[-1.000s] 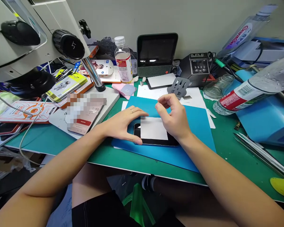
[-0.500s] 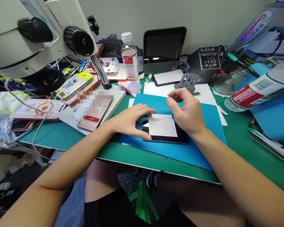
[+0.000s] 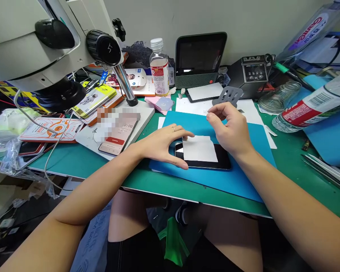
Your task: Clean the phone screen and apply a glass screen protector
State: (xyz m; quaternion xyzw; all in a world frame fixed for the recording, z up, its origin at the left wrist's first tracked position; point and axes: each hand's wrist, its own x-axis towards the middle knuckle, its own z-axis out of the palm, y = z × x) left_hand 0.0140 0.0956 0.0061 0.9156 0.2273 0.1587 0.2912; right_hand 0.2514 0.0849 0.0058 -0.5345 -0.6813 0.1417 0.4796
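A black phone (image 3: 223, 155) lies flat on a blue mat (image 3: 170, 120), with a white square sheet (image 3: 200, 150) over much of its face. My left hand (image 3: 170, 147) is open at the phone's left end, its thumb along the near edge and fingertips by the sheet's far left corner. I cannot tell whether they touch it. Above the phone's right end my right hand (image 3: 234, 130) is curled, thumb and index tips close together; anything between them is too small to make out.
At left stands a microscope (image 3: 102, 47) on a pale base, with a lit phone (image 3: 120, 136) lying on it. A drink bottle (image 3: 159, 71) and a dark display (image 3: 201, 54) are at the back. To the right are a water bottle (image 3: 306, 109), a glass jar (image 3: 280, 96) and tweezers (image 3: 327, 173).
The view has shifted slightly, moving everything a little to the right in the picture. Both hands keep nearly the same pose; the left thumb looks a touch farther from the phone's edge.
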